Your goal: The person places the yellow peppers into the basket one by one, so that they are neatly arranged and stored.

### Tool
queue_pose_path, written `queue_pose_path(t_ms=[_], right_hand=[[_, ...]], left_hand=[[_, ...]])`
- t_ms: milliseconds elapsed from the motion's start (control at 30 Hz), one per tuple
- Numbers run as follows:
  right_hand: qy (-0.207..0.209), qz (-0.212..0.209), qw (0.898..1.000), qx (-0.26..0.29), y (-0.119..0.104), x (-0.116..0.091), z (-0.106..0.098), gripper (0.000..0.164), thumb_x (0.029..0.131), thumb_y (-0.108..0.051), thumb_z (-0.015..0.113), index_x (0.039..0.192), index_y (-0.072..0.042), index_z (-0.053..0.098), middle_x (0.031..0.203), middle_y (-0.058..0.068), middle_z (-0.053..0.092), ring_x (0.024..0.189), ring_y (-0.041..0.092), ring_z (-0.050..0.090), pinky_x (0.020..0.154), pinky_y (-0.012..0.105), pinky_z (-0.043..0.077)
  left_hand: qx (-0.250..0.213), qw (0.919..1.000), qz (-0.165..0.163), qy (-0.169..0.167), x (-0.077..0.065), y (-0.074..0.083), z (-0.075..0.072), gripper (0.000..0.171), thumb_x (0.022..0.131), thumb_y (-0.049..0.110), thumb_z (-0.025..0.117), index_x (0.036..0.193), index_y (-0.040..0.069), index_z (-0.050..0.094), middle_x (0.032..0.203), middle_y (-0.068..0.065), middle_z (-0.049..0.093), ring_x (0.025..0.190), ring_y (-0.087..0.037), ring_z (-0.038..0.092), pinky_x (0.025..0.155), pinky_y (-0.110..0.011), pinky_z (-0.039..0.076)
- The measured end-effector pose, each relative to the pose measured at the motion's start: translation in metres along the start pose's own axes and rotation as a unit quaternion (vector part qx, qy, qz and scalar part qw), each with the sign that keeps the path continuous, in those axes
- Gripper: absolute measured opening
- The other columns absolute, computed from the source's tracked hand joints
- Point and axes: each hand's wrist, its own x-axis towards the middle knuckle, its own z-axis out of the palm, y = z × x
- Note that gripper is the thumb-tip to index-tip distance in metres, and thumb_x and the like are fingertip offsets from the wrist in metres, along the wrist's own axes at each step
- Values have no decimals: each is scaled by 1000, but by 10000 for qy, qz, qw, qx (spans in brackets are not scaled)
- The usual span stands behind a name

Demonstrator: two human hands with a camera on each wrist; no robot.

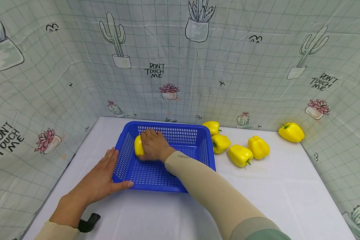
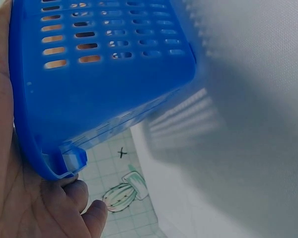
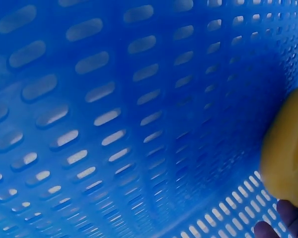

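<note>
Inside the blue plastic basket (image 1: 168, 185), toward its left end, my right hand (image 1: 154, 145) grips a yellow bell pepper (image 1: 138, 145). Fingers wrap over the pepper's right side, so only its left part shows in the head view. The right wrist view catches the same pepper (image 3: 286, 148) at its right edge, with fingertips (image 3: 294, 216) below it. My left hand (image 1: 100, 176) rests along the basket's left rim, fingers straight and thumb on the front left corner. Up close, the left wrist view has that palm (image 2: 35, 203) against the basket's rim (image 2: 21, 114).
Right of the basket lie several more yellow bell peppers, one of them (image 1: 240, 155) nearest the front. Another yellow pepper (image 1: 291, 132) sits apart at the table's back right corner. A patterned cloth (image 1: 180, 66) hangs behind the white table (image 1: 288, 200) and along its sides.
</note>
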Motion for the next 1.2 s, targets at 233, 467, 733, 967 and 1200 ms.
queue_pose_path(t_ms=[233,467,733,967,1200], right_hand=[[-37,-17,10000,-19,0,-1,-2,83,88,-71,69,142,-13,45,130,2,55,121,20,53,106,36,50],[11,-27,10000,-25,0,-4,-3,83,87,-71,70,143,-14,46,131,2,56,121,19,54,106,36,50],[55,150,9998,149,-5,-4,1,81,90,-71,68,140,-12,46,122,3,54,112,19,53,104,34,52],[76,140,9999,59,-4,-6,1,85,88,-75,68,141,-12,46,126,3,55,116,19,54,105,36,52],[162,87,9998,42,-2,-8,0,83,87,-76,68,138,-14,47,123,2,56,113,18,55,102,34,53]], left_hand=[[21,10000,14,-6,0,1,0,134,82,78,71,166,-7,10,173,-31,11,157,-55,19,121,-72,26],[0,10000,23,-1,-1,0,0,134,82,79,71,166,-8,11,173,-31,11,157,-55,19,120,-73,27],[-6,10000,-40,-43,0,0,0,136,82,80,71,166,-7,9,173,-31,10,157,-55,18,119,-74,26],[-34,10000,46,-7,-1,0,-1,133,84,76,72,165,-8,11,173,-32,10,157,-55,18,120,-74,27],[-32,10000,6,-29,-1,0,-1,133,84,78,71,166,-7,11,174,-31,10,158,-54,17,120,-74,26]])
